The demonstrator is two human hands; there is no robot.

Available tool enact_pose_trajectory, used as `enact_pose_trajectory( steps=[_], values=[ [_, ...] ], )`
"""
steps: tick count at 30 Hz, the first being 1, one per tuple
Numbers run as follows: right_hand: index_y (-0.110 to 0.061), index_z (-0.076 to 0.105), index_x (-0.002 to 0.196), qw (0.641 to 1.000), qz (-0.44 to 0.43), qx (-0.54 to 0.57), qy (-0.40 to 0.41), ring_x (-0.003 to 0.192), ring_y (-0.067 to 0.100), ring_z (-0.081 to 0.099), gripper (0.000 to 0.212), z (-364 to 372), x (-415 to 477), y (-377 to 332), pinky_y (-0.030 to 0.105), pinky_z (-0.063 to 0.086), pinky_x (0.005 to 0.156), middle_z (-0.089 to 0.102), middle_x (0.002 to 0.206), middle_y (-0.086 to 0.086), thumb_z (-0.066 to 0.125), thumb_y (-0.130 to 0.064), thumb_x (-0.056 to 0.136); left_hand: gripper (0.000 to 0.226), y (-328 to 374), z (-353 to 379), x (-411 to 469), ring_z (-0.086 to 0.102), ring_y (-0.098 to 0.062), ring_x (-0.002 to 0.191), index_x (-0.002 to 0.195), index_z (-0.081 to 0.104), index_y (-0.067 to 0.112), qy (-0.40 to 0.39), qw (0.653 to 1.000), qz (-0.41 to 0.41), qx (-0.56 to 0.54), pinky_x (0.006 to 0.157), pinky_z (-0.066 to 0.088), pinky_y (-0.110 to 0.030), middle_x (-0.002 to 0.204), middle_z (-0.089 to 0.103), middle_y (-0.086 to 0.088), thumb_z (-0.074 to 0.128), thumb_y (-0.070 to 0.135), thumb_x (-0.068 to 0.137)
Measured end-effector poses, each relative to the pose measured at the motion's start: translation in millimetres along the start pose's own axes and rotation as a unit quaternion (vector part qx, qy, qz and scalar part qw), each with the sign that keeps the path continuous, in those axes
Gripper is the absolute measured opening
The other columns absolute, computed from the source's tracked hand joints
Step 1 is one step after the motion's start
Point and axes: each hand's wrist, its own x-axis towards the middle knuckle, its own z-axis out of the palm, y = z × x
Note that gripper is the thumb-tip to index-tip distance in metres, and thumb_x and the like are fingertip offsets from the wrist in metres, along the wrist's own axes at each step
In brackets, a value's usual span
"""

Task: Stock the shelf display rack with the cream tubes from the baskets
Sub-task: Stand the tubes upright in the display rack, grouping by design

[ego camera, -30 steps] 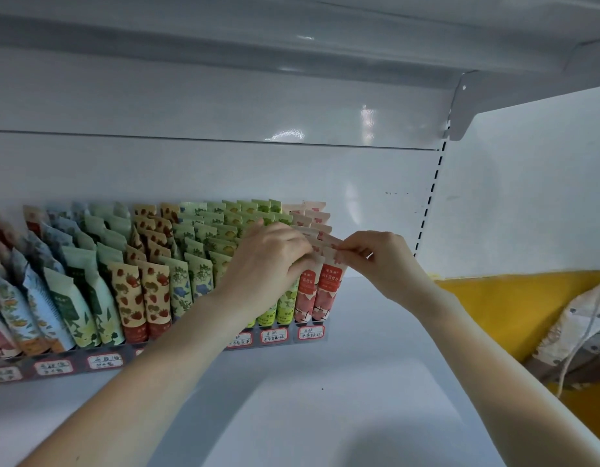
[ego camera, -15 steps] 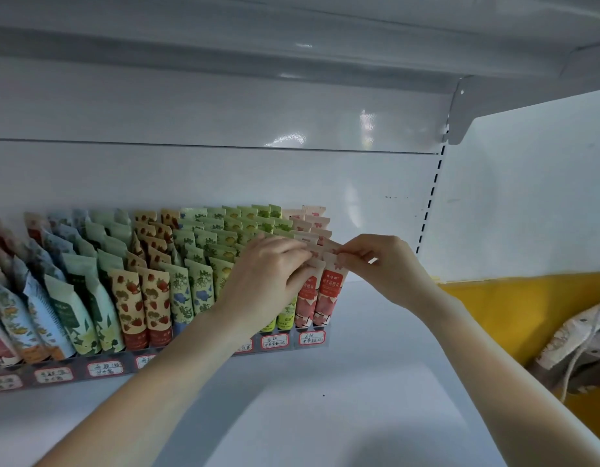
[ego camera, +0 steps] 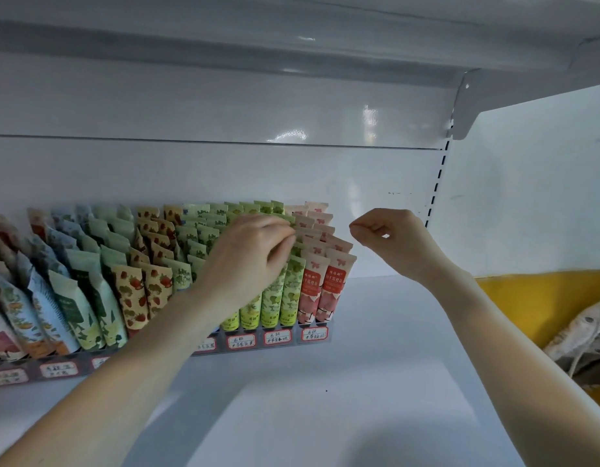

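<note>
The rack [ego camera: 281,338] sits along the shelf's [ego camera: 359,382] back-left edge, cut off at the left and packed with tubes [ego camera: 332,284]. The left hand [ego camera: 248,261] hides several green ones, its fingertips curled onto the tube tops; I cannot tell whether it pinches one. The right hand [ego camera: 389,241] hangs clenched and empty just off the rack's right end.

Your left hand [ego camera: 248,261] reaches into a tiered display rack [ego camera: 278,338] packed with rows of upright cream tubes [ego camera: 157,291]. Its curled fingers lie against the tube tops near the rack's right end; whether they pinch one is unclear. Your right hand [ego camera: 389,241] hovers just right of the pink tubes [ego camera: 332,284], fingertips pinched together, holding nothing. The rack stands on a white shelf [ego camera: 376,365].
</note>
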Motion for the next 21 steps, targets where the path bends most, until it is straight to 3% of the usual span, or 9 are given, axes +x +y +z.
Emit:
enact_pose_trajectory(
  steps=[2, 7, 12, 17, 21],
  values=[
    [-0.016, 0.067, 0.084, 1.0, -0.003, -0.002, 0.003, 0.072, -0.003, 0.057, 0.011, 1, 0, 0, 0.001, 0.04, 0.063, 0.063, 0.077, -0.014, 0.059, -0.012, 0.089, 0.029, -7, -9, -1, 0.069, -0.026, 0.084, 0.094, 0.07, -0.001, 0.003, 1.0, -0.02, 0.007, 0.091, 0.041, -0.038, 0.091, 0.072, -0.014, 0.048, 0.017, 0.086],
    [-0.015, 0.068, 0.086, 1.0, -0.022, 0.004, 0.018, 0.067, -0.006, 0.057, 0.01, 8, 3, -6, 0.0, 0.04, 0.062, 0.062, 0.074, -0.014, 0.06, -0.012, 0.089, 0.014, -22, -28, -16, 0.068, -0.029, 0.084, 0.097, 0.07, -0.003, 0.033, 0.997, -0.056, 0.045, 0.085, 0.043, -0.034, 0.091, 0.072, -0.016, 0.063, 0.002, 0.085],
    [-0.013, 0.069, 0.086, 0.999, -0.048, 0.004, -0.011, 0.067, -0.006, 0.059, 0.008, 21, 7, -13, 0.003, 0.043, 0.063, 0.066, 0.076, -0.008, 0.061, -0.013, 0.088, 0.03, -21, -36, -31, 0.068, -0.026, 0.083, 0.095, 0.071, -0.001, 0.021, 0.996, -0.061, 0.061, 0.085, 0.042, -0.033, 0.091, 0.072, -0.012, 0.054, 0.021, 0.085],
    [-0.007, 0.07, 0.095, 0.999, -0.035, -0.011, 0.024, 0.073, 0.002, 0.057, 0.013, 16, 23, -12, 0.001, 0.04, 0.064, 0.065, 0.084, -0.004, 0.058, -0.013, 0.09, 0.043, -20, -40, -28, 0.068, -0.025, 0.083, 0.095, 0.072, 0.001, 0.001, 0.997, -0.054, 0.047, 0.085, 0.044, -0.032, 0.091, 0.072, -0.011, 0.041, 0.031, 0.086],
    [-0.007, 0.068, 0.102, 0.999, 0.024, -0.015, 0.035, 0.089, 0.016, 0.059, 0.018, 12, 45, -8, 0.02, 0.045, 0.074, 0.065, 0.093, 0.0, 0.054, -0.013, 0.092, 0.036, -16, -36, -14, 0.068, -0.023, 0.084, 0.096, 0.072, 0.003, 0.001, 0.998, -0.041, 0.037, 0.087, 0.043, -0.031, 0.092, 0.072, -0.01, 0.046, 0.026, 0.088]
  ],
)
